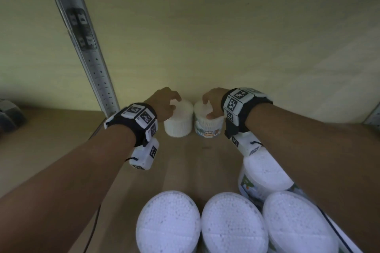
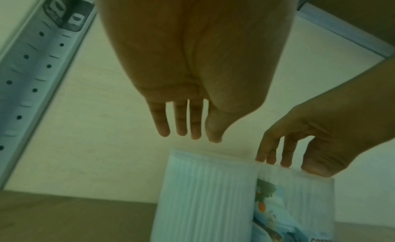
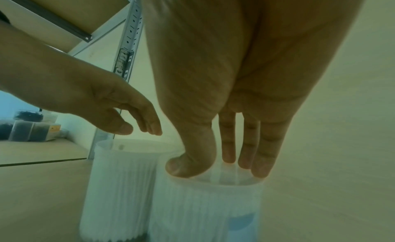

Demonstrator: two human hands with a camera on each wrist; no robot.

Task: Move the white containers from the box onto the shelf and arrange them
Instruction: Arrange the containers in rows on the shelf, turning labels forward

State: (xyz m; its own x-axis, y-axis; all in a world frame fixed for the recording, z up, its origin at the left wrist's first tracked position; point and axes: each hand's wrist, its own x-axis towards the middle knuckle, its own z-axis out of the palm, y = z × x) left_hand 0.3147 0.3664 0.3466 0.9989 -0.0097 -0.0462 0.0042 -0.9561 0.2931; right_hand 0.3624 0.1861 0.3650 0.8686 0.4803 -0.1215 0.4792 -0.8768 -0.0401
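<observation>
Two white ribbed containers stand side by side at the back of the wooden shelf [image 1: 185, 156]. The left container [image 1: 178, 122] [image 2: 205, 195] [image 3: 121, 169] is plain. The right container [image 1: 208, 128] [image 2: 299, 203] [image 3: 205, 206] carries a printed "COTTON BUDS" label. My left hand [image 1: 171, 104] [image 2: 188, 135] [image 3: 145, 127] hovers just above the left container with relaxed fingers, holding nothing. My right hand [image 1: 208, 107] [image 3: 220, 168] [image 2: 284, 162] grips the right container's lid from above, thumb on the near rim and fingertips on the far rim.
Several more white containers [image 1: 232, 224] full of cotton buds fill the near foreground, one of them [image 1: 265, 172] under my right forearm. A perforated metal upright [image 1: 88, 47] rises at the left. Dark packed items [image 1: 8, 117] sit far left. A pale wall backs the shelf.
</observation>
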